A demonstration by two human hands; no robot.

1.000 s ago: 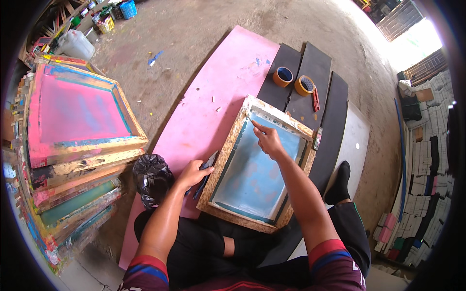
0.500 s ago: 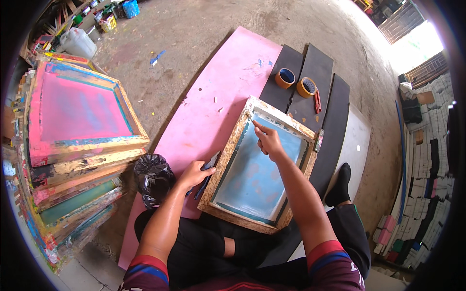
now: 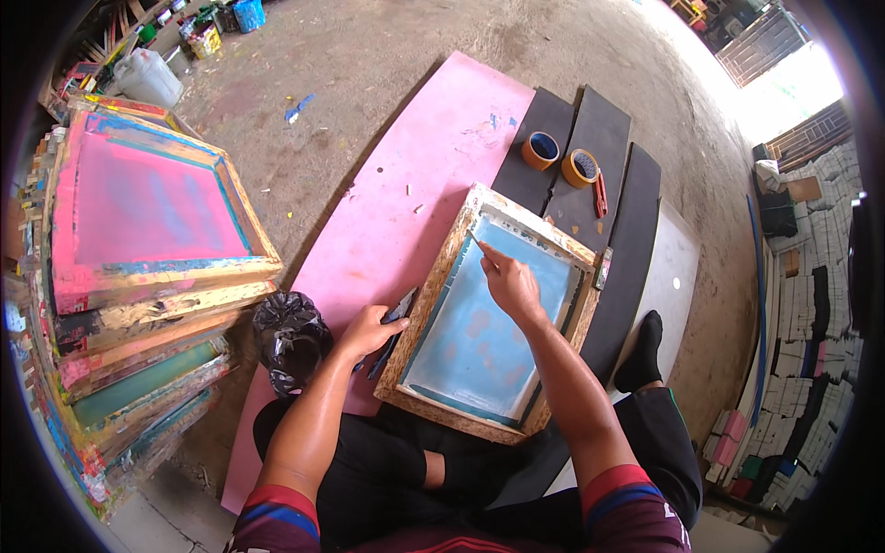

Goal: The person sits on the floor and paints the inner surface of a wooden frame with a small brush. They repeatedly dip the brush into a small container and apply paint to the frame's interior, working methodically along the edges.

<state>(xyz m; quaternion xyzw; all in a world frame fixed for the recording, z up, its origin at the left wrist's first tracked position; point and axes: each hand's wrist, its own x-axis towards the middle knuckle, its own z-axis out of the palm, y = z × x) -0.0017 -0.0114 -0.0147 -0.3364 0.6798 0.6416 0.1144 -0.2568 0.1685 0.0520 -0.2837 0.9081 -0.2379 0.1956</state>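
Note:
A wooden-framed printing screen (image 3: 431, 309) with blue mesh lies tilted in front of me, over the pink and black boards. Above the far left part of its mesh is my right hand (image 3: 514, 288), closed round a thin pointed tool (image 3: 472, 240) whose tip is near the inner frame edge. The tool's exact kind is too small to tell. My left hand (image 3: 371, 332) is closed at the screen's left side, thumb toward the frame. It grips a dark blue, flat object (image 3: 385, 355), mostly hidden by the fingers and frame.
A black plastic bag (image 3: 290, 336) sits left of my left forearm. Beyond the screen, two orange tape rolls (image 3: 580, 169) and a red cutter knife (image 3: 601, 195) rest on black boards (image 3: 604, 120). Stacked paint-stained screens (image 3: 161, 276) stand at left, by a pink board (image 3: 369, 221).
My right hand has drawn back slightly toward me, and the thin tool shows more clearly past its fingers. The left hand and the screen stay in place.

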